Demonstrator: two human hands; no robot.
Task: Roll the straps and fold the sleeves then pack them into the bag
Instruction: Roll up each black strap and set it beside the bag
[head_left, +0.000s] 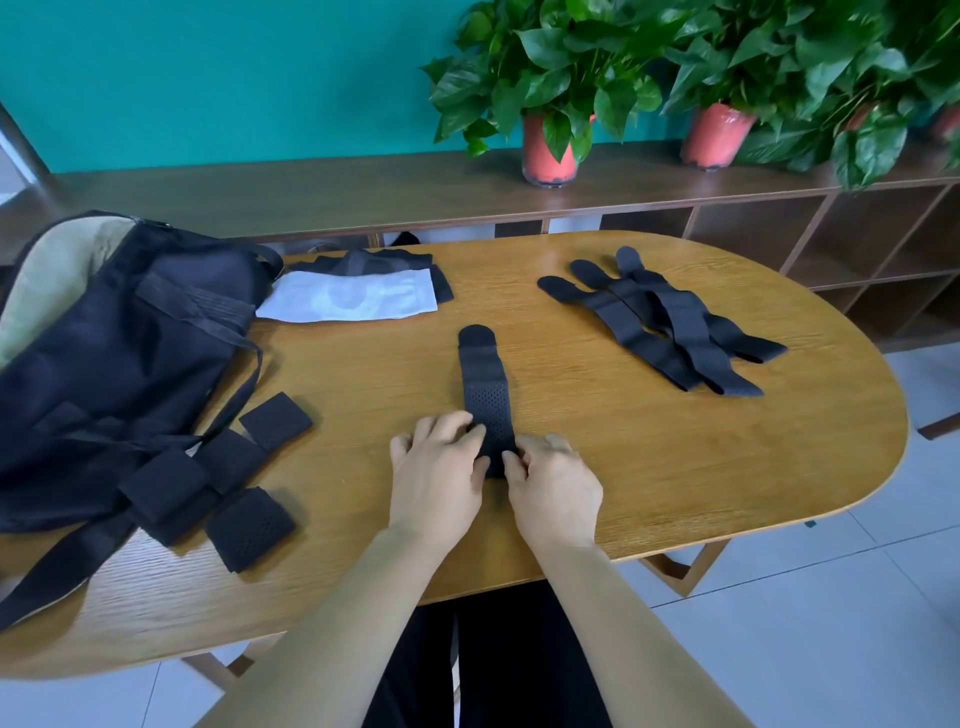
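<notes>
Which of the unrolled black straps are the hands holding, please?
The lone middle strap: the left hand and right hand hold its near end; the other three straps lie overlapped, untouched, farther right.

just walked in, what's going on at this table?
A person's left hand and right hand pinch the near end of a black strap laid flat on the wooden table, apparently starting a roll. Several rolled straps sit beside the black bag on the left, not yet packed. Three flat straps lie at the far right.
</notes>
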